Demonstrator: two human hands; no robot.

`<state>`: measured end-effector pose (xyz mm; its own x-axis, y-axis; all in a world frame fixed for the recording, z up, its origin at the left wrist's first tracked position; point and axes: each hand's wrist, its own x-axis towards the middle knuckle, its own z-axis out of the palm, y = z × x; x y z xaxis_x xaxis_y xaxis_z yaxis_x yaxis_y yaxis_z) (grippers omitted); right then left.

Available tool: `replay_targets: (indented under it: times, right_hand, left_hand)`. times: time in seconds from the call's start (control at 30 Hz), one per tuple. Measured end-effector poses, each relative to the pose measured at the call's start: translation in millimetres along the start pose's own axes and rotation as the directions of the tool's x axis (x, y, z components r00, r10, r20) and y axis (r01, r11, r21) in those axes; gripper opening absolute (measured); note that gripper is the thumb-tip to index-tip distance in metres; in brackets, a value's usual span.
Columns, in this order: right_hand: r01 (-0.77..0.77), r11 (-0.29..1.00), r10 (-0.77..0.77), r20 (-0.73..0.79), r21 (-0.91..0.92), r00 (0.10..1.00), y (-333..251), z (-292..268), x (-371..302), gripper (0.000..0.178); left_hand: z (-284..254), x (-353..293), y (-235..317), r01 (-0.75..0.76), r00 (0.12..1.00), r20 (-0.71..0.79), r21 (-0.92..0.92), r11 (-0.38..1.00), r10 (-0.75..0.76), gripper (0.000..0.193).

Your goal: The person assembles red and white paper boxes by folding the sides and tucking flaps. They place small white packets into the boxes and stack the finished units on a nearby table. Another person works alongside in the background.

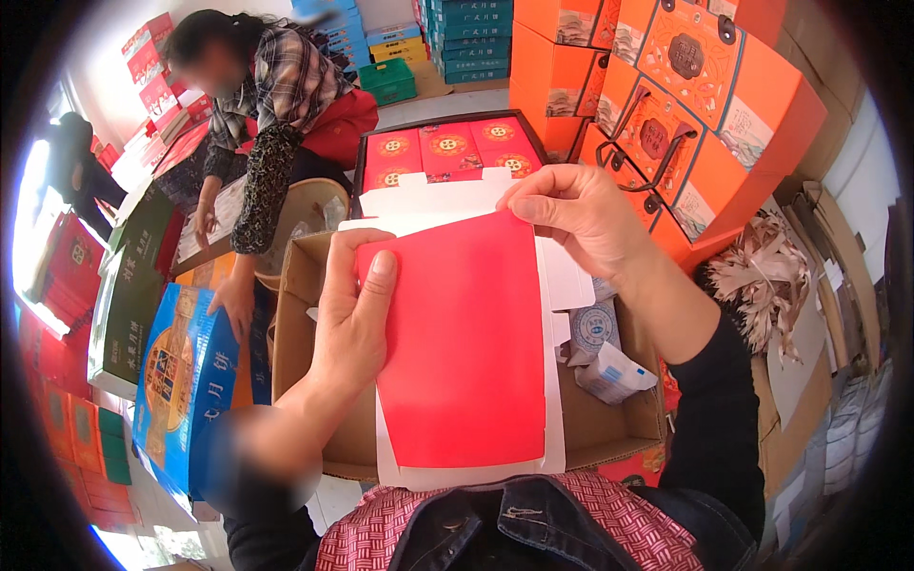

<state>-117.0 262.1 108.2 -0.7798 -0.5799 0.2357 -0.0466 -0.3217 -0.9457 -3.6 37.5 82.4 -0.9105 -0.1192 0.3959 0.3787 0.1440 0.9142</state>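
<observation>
A red carton blank (466,352) with white flaps stands tilted before my chest, its red face toward me. My left hand (350,309) grips its left edge, with the thumb on the red face and the fingers behind. At the upper right corner my right hand (576,214) pinches the edge between thumb and fingers. White flaps stick out past the top and right edges. Beneath is an open brown cardboard box (624,433), holding small white-and-blue wrapped packets (609,371). Most of the box's inside is hidden behind the blank.
Beyond the blank, a dark tray (364,152) holds several red square boxes (447,143). Orange gift boxes (666,124) with handles are stacked at the right, above crumpled brown paper (762,276). At the left a co-worker (276,105) bends over, one hand on a blue box (186,381).
</observation>
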Motion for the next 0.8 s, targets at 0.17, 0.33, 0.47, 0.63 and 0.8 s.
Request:
replay_targets:
  times: [0.17, 0.33, 0.47, 0.63, 0.8]
  right_hand:
    - [0.129, 0.991, -0.122, -0.193, 0.028, 0.974, 19.2, 20.9, -18.7, 0.008]
    - [0.392, 0.895, -0.408, -0.035, -0.214, 0.912, 18.3, 31.7, -33.5, 0.003]
    - [0.407, 0.891, -0.419, -0.019, -0.201, 0.908, 26.1, 29.0, -30.5, 0.008]
    - [0.334, 0.897, -0.350, -0.005, -0.290, 0.937, 32.8, 48.8, -19.9, 0.010]
    - [0.596, -0.086, -0.538, 0.541, -0.798, 0.646, 10.2, -0.3, -11.6, 0.046]
  left_hand:
    - [-1.0, -1.4, -2.8, 0.008, 1.000, -0.010, 0.050, 0.999, -0.008, 0.017]
    - [-1.2, -0.6, -2.2, 0.010, 1.000, -0.004, -0.027, 1.000, -0.011, 0.016]
    - [-1.3, 2.7, -0.1, 0.019, 1.000, -0.001, -0.036, 0.999, -0.019, 0.014]
    - [-30.0, 7.0, 1.6, 0.192, 0.980, -0.026, -0.108, 0.975, -0.196, 0.013]
    - [-27.5, 27.3, 12.9, 0.272, 0.941, -0.089, -0.377, 0.885, -0.327, 0.015]
